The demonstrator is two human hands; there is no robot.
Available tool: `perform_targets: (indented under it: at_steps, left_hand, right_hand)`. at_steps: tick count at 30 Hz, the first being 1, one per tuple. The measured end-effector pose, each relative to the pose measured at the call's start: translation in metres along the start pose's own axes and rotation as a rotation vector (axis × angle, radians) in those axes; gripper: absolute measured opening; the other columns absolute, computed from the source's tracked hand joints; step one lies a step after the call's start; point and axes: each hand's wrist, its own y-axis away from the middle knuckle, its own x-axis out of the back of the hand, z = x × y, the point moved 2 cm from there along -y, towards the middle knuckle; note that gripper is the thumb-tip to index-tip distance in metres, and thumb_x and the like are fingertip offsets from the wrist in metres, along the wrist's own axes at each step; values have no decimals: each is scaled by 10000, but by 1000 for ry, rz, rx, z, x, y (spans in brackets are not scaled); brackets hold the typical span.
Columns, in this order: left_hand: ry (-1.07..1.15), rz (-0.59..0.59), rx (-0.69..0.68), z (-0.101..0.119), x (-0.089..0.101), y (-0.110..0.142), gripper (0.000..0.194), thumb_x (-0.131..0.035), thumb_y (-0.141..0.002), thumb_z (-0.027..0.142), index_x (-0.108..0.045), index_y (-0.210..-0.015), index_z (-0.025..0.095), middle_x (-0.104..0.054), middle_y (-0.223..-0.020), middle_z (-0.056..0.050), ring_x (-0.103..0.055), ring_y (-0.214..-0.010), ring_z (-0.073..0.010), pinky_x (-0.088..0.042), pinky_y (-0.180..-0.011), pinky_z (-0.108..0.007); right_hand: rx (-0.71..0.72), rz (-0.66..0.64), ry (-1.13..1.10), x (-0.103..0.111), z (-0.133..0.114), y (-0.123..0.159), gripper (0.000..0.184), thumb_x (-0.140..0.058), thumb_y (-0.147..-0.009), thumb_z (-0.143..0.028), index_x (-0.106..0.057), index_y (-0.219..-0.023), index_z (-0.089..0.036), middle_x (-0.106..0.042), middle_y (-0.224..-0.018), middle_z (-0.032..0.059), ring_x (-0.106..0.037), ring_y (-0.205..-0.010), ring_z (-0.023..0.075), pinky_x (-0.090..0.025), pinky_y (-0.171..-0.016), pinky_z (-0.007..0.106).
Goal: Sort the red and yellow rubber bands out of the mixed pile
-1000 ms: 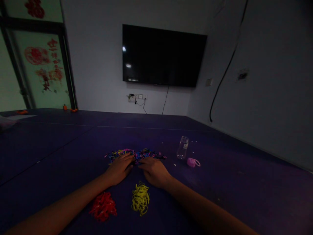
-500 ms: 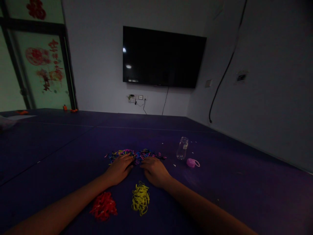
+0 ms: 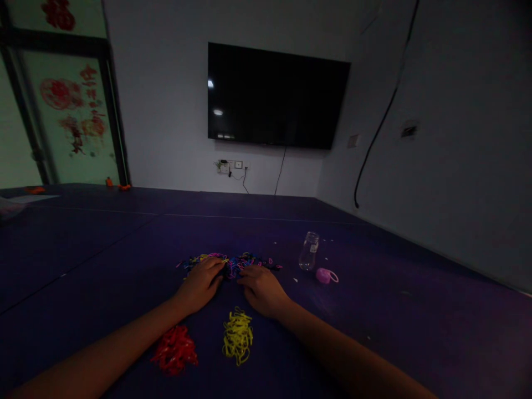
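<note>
A mixed pile of small rubber bands [image 3: 236, 267], blue, pink, black and yellow, lies spread on the dark purple table. My left hand [image 3: 198, 285] rests over the pile's left part, fingers reaching forward and thumb apart. At the near right side of the pile is my right hand [image 3: 263, 290], its fingers loosely bent and apart, tips touching the bands. No band shows plainly between the fingers of either hand. Closer to me lie a heap of yellow rubber bands [image 3: 238, 336] and, by my left forearm, a heap of red rubber bands [image 3: 176, 350].
A clear bottle [image 3: 308, 254] without its cap stands right of the pile. Beside it lies a pink cap with a ring handle [image 3: 324, 275]. White scraps dot the purple table [image 3: 394, 310]. A television [image 3: 278, 97] hangs on the far wall.
My left hand draws slightly back toward me, its fingers bending a little more over the pile. My right hand stays nearly still. The view shifts slightly.
</note>
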Motion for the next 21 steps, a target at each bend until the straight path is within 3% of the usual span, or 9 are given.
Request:
perform_targets:
  at_steps: [10, 14, 17, 21]
  left_hand:
    - [27, 38, -18, 0, 0, 1, 338, -464, -834, 126, -575, -1148, 180, -610, -1113, -92, -562, -1033, -224, -464, -909, -396]
    - [106, 32, -105, 8, 6, 0, 359, -438, -828, 92, -597, -1129, 206, -622, -1085, -74, -556, -1035, -215, -466, -904, -400]
    - [153, 8, -168, 13, 11, -1, 339, -414, -830, 87, -641, -1059, 192, -633, -1057, -87, -555, -1037, -218, -461, -907, -407]
    - [208, -15, -229, 17, 14, 0, 311, -407, -844, 107, -667, -996, 185, -651, -991, -90, -574, -990, -215, -479, -877, -403]
  right_hand:
    - [-26, -6, -29, 0, 0, 1, 300, -479, -794, -96, -671, -1011, -173, -640, -1086, 82, -545, -1063, 206, -398, -933, 337]
    - [-64, 44, -3, 0, -1, 2, 387, -471, -800, -110, -616, -1152, -182, -545, -1273, 103, -529, -1115, 225, -406, -944, 373]
    - [-8, 58, 13, 0, -3, 3, 371, -468, -808, -120, -625, -1138, -184, -490, -1342, 101, -514, -1145, 238, -413, -947, 385]
    - [110, 75, 1, 2, -7, 4, 358, -466, -789, -89, -642, -1092, -164, -560, -1266, 99, -530, -1122, 223, -421, -942, 368]
